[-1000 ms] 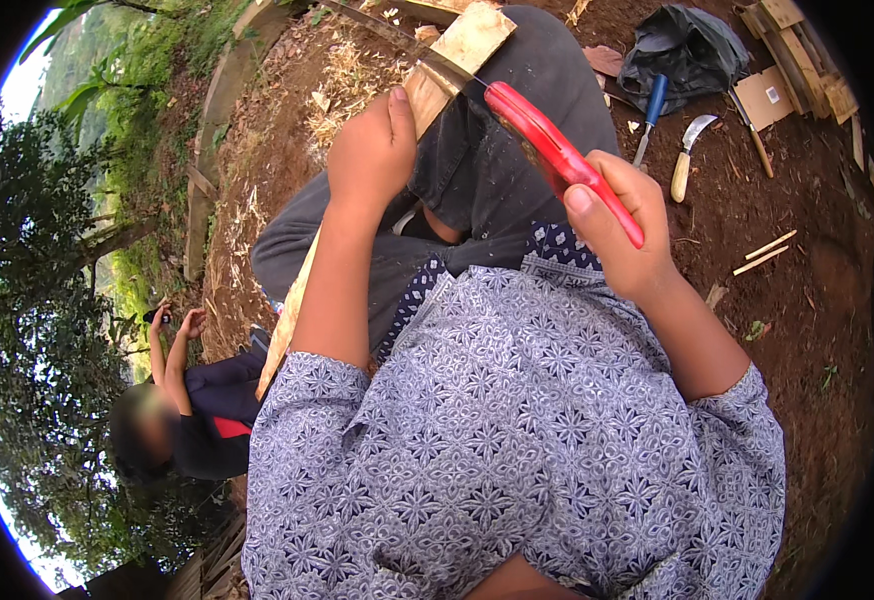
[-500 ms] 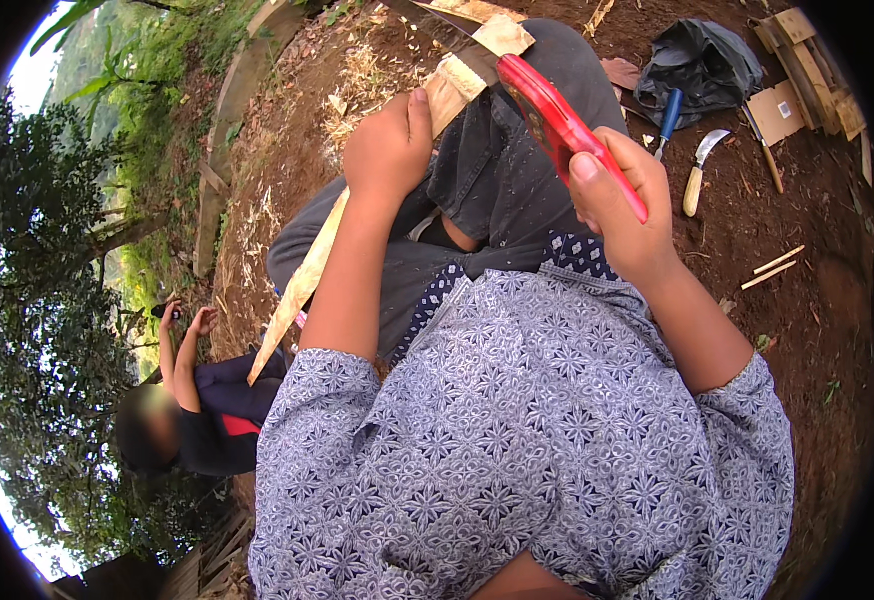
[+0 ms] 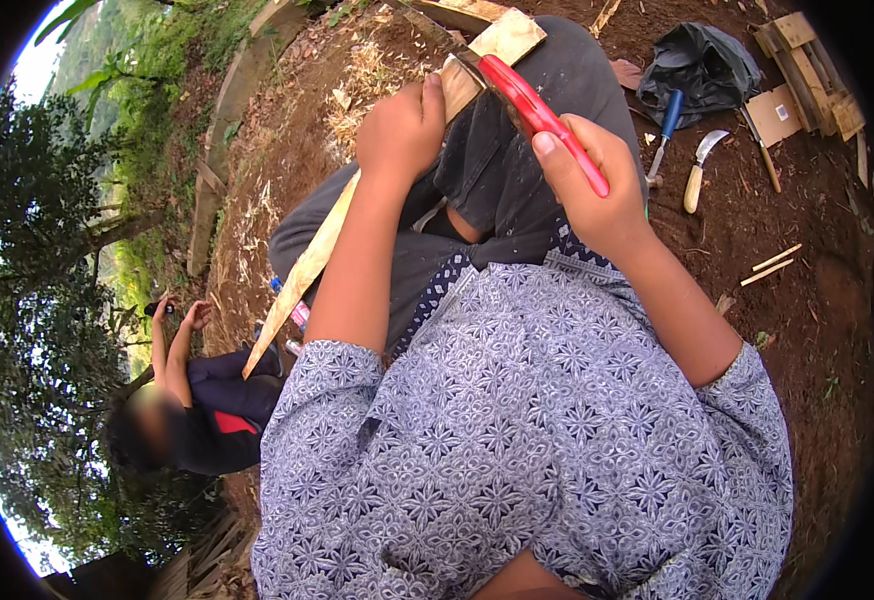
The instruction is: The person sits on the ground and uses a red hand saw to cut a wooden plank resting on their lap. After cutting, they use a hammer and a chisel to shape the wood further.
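My left hand is closed round a long strip of pale wood, which tapers to a point at the lower left, beside my forearm. In my right hand is the red handle of a handsaw. Its blade, partly blurred, runs up and to the left across the strip near its upper end, just beyond my left thumb. Past the blade, a squared block of the same wood rests over my knee; whether it still joins the strip, I cannot tell.
On the dirt to the right lie a blue-handled tool, a curved knife, a slim wooden-handled tool and two thin sticks. Behind them are a black plastic bag and stacked wood. Another person is at the left.
The saw and my right hand have moved up and left, along the blade's line. My left hand has shifted slightly right, still gripping the wood.
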